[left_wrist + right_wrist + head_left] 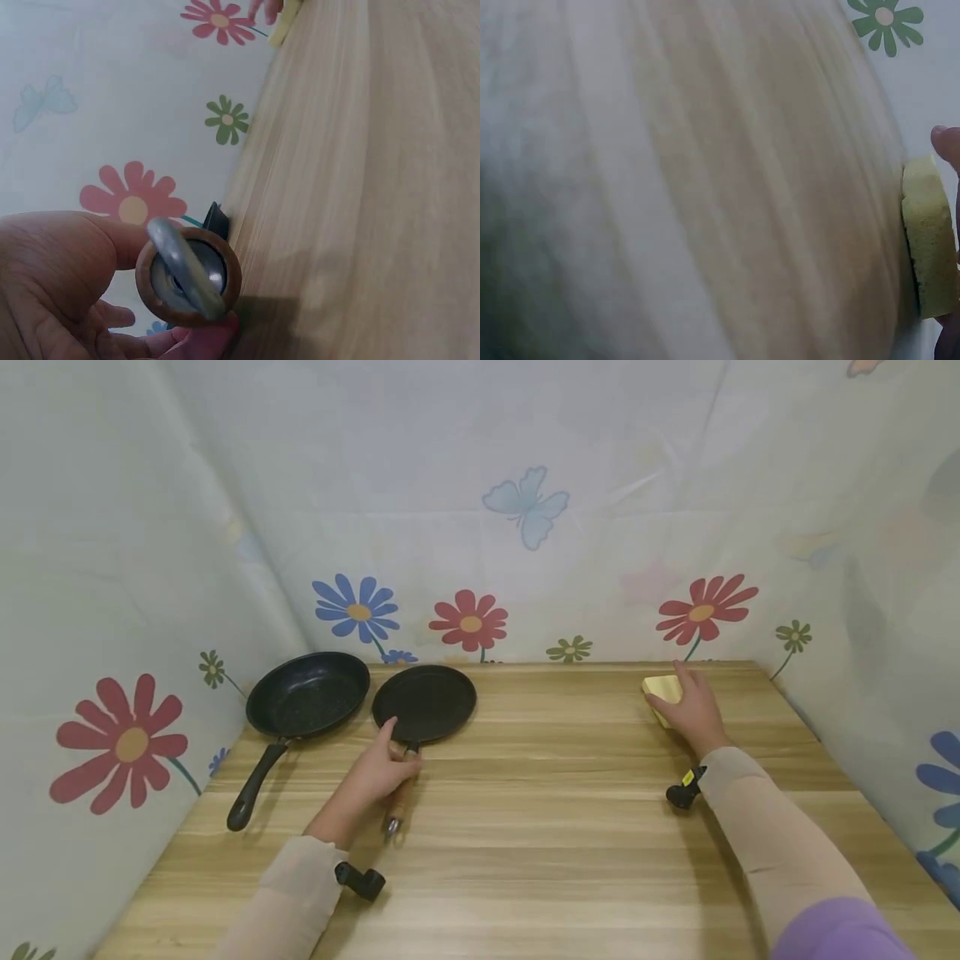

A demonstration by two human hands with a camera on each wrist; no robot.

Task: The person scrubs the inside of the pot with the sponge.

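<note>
A flat black crepe pan point(424, 702) with a wooden handle point(401, 802) lies toward the back left of the table. My left hand point(375, 768) is at its handle, thumb across the top, index finger reaching to the pan's rim. In the left wrist view the handle's round end point(187, 277) has a metal hanging ring, with the thumb on one side and fingers on another. At the back right, my right hand point(693, 710) holds a pale yellow sponge point(663, 691) between thumb and fingers. The sponge's porous side point(928, 240) shows in the right wrist view, close over the tabletop.
A deeper black frying pan point(307, 697) stands left of the crepe pan, its black handle point(255, 789) pointing toward the front. The wood-grain table point(555, 827) meets a pale cloth backdrop point(600, 568) printed with flowers and a butterfly. Small black cameras sit on both wrists.
</note>
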